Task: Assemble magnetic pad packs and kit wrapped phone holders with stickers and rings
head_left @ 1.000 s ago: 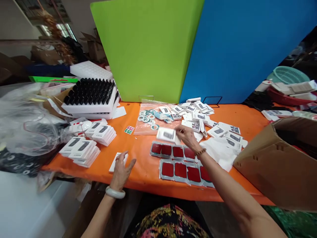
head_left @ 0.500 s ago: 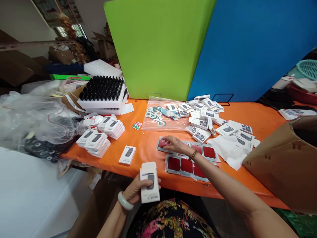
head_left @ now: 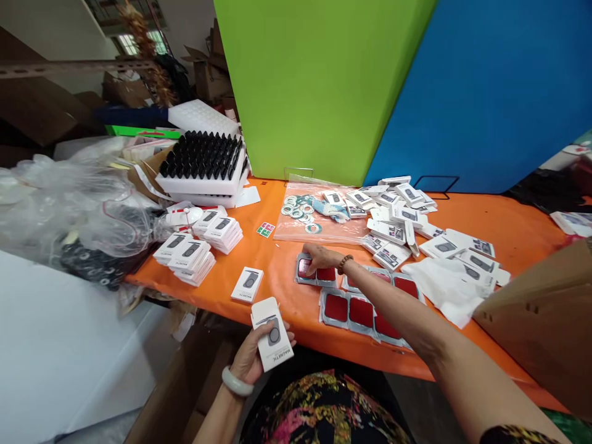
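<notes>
I note the orange table (head_left: 277,290) bearing two rows of red pads (head_left: 361,311). Left hand (head_left: 250,361), off its near edge, fingers curled round a white box (head_left: 272,336). Right hand (head_left: 321,256) flat, fingers near straight, resting on the end pad (head_left: 305,269).

We face an orange table (head_left: 509,228) backed by two upright panels, a green panel (head_left: 314,86) on the left and a blue panel (head_left: 485,92) on the right. Behind the table's left end lies a dim storeroom with cardboard boxes (head_left: 208,71) and a bright window (head_left: 157,42). Soft, even daylight falls across the tabletop.
</notes>
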`<state>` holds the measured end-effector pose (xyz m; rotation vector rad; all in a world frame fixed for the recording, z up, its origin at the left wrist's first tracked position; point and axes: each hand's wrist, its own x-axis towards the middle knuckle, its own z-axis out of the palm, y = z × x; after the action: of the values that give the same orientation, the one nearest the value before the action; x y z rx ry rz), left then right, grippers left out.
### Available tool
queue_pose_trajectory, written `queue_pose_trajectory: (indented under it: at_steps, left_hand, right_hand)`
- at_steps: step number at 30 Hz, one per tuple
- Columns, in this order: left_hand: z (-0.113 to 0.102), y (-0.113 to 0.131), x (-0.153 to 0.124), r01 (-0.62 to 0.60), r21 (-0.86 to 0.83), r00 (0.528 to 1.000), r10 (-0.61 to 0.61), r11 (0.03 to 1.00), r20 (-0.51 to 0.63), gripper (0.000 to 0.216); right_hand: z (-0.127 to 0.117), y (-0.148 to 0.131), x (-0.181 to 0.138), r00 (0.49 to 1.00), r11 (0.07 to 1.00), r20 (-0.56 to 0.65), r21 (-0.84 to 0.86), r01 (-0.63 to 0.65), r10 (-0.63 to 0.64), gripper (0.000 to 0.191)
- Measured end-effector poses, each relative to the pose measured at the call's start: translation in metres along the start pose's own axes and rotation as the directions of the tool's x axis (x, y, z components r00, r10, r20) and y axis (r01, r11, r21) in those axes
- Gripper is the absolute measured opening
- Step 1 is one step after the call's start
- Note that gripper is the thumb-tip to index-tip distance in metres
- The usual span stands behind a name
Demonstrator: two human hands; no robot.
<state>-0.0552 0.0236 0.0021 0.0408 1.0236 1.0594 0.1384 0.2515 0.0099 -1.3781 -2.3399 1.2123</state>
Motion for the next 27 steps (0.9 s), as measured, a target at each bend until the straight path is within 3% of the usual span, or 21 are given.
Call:
queue_pose_trajectory:
  at_steps: [5, 9, 14, 17, 21, 24, 27]
  left_hand:
    - [-0.001, 0.000, 0.002, -0.009, -0.004, 1.000, 0.009, 1.000, -0.007, 0.014]
    - [-0.002, -0.002, 0.001, -0.003, 0.008, 1.000, 0.003, 1.000, -0.002, 0.014]
    - [0.000, -0.002, -0.001, 0.005, 0.021, 0.995, -0.007, 1.000, 0.098, 0.020]
    - [0.004, -0.003, -0.003, 0.006, 0.050, 0.993, -0.011, 0.999, 0.120, 0.025]
    - [0.011, -0.008, -0.003, 0.030, 0.150, 0.976, -0.062, 0.988, 0.210, 0.035]
    - [0.017, -0.015, -0.001, 0.049, 0.247, 0.943, -0.127, 0.968, 0.309, 0.039]
    - [0.022, -0.026, 0.001, 0.075, 0.289, 0.909, -0.185, 0.954, 0.374, 0.044]
  right_hand:
    - [0.006, 0.015, -0.012, 0.988, 0.922, -0.141, 0.369, 0.117, -0.068, 0.031]
    - [0.012, 0.023, -0.016, 0.951, 0.762, -0.310, 0.613, 0.209, -0.011, 0.040]
    - [0.000, 0.019, -0.016, 0.891, 0.568, -0.444, 0.759, 0.319, 0.094, 0.041]
    - [-0.004, 0.008, -0.028, 0.889, 0.497, -0.441, 0.803, 0.330, 0.123, 0.038]
    - [0.007, -0.020, -0.064, 0.944, 0.443, -0.324, 0.856, 0.268, 0.056, 0.037]
    - [0.021, -0.044, -0.098, 0.963, 0.482, -0.264, 0.838, 0.258, -0.055, 0.031]
    - [0.036, -0.059, -0.125, 0.952, 0.533, -0.279, 0.791, 0.300, -0.122, 0.026]
